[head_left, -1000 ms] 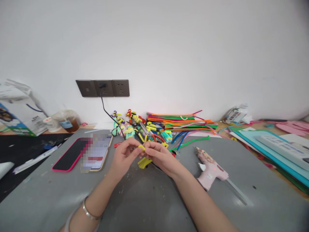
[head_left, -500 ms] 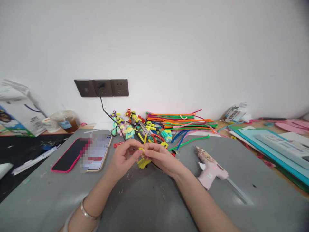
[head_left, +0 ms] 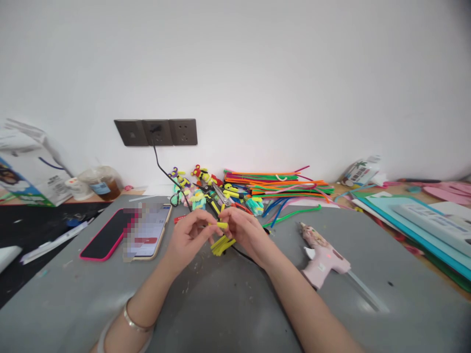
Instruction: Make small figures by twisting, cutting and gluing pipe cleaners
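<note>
A short yellow pipe cleaner piece [head_left: 222,225] lies between the fingertips of both hands. My left hand [head_left: 191,238] pinches its left part between thumb and fingers. My right hand [head_left: 248,235] is curled at its right end, with the fingertips closed on it, though they partly hide the contact. Just under the hands lies a bunch of yellow pipe cleaner pieces [head_left: 222,246] on the grey table mat [head_left: 221,304]. Behind the fingers, pliers [head_left: 211,198] and scissors [head_left: 222,195] lie among small pipe cleaner figures [head_left: 200,174].
Long coloured pipe cleaners [head_left: 279,184] are piled against the wall. A pink glue gun [head_left: 324,257] lies to the right, with folders [head_left: 415,215] beyond it. Two phones [head_left: 106,235] are on the left. A black cable [head_left: 162,169] hangs from the wall socket [head_left: 183,132].
My right fingers have shifted and opened slightly around the yellow piece, so more of its length shows. My left hand has hardly moved. The view has shifted slightly.
</note>
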Demonstrator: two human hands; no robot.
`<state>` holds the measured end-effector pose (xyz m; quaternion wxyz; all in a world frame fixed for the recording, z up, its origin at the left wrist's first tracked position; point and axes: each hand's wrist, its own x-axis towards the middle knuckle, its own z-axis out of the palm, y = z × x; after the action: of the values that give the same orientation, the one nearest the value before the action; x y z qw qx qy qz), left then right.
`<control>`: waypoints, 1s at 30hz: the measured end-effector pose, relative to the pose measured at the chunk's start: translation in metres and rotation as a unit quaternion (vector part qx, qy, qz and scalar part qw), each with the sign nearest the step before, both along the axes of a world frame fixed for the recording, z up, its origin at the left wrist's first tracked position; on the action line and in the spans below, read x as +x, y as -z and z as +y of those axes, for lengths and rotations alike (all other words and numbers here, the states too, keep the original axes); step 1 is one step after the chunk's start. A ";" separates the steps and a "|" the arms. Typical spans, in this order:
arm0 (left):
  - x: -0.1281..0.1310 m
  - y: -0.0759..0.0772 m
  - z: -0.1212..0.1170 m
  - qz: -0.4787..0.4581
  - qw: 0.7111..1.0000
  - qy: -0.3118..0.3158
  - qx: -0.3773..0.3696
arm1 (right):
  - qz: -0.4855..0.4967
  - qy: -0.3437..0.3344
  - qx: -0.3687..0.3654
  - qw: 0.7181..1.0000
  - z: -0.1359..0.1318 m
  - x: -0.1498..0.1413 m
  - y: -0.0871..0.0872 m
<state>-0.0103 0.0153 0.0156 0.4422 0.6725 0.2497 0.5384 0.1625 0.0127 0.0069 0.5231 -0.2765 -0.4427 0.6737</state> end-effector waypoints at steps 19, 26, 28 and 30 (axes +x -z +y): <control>-0.001 0.004 0.005 0.133 0.970 -0.086 0.182 | 0.025 0.022 -0.071 0.997 0.005 -0.001 0.006; 0.001 0.009 0.005 0.090 0.992 -0.077 -0.051 | -0.047 0.092 0.000 0.995 0.007 0.001 0.008; 0.002 0.008 0.005 0.070 0.990 -0.070 -0.102 | -0.082 0.116 0.036 0.989 0.007 0.001 0.007; 0.002 0.005 0.005 0.067 0.988 -0.074 -0.117 | -0.111 0.129 0.063 0.983 0.007 0.002 0.005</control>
<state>-0.0078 0.0205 0.0102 0.4588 0.6308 0.3889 0.4902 0.1645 0.0196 0.0016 0.5696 -0.3711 -0.5001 0.5364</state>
